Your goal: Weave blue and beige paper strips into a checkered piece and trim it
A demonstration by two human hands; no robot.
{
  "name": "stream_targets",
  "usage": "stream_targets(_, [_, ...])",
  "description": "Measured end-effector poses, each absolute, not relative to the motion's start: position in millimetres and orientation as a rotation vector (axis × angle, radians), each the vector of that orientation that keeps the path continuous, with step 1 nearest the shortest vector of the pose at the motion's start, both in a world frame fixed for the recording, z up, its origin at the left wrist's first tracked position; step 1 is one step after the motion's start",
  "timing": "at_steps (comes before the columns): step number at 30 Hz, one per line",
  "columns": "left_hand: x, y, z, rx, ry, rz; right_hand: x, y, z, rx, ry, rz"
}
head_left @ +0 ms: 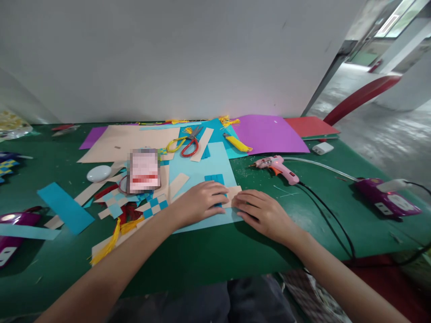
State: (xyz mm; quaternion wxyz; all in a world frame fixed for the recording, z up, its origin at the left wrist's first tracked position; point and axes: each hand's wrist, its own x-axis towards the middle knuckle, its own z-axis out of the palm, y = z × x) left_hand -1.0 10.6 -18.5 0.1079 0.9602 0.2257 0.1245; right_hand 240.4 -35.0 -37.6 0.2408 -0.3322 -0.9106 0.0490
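Note:
My left hand [205, 199] lies over a blue paper piece [214, 178] and a peach paper strip [233, 194], its fingers stretched out and slightly apart. At the strip's right end, the bent fingers of my right hand [261, 208] close on the paper; its thumb is hidden. Beneath both papers is a light blue sheet [220, 157]. A loose peach strip [179, 185] rests left of my left hand, near a blue-and-peach woven piece [154, 207]. Right of the sheet lies a pink glue gun [278, 168].
Scissors [188, 142] and a yellow cutter knife [238, 142] lie behind the sheet. Paper scraps and yellow tassels [109, 246] crowd the left. A purple power strip [387, 195] sits right, its cable [332, 224] crossing the table. A grey wall [168, 58] stands behind.

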Motion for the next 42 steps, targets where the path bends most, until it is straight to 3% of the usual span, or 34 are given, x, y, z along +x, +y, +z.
stream_targets(30, [-10,9,-42,2.827,0.968,0.291,241,-37,-41,-0.948,-2.433,0.081])
stream_targets(42, [-36,0,-22,2.798,1.117,0.495,242,-36,-40,-0.923,-2.399,0.066])
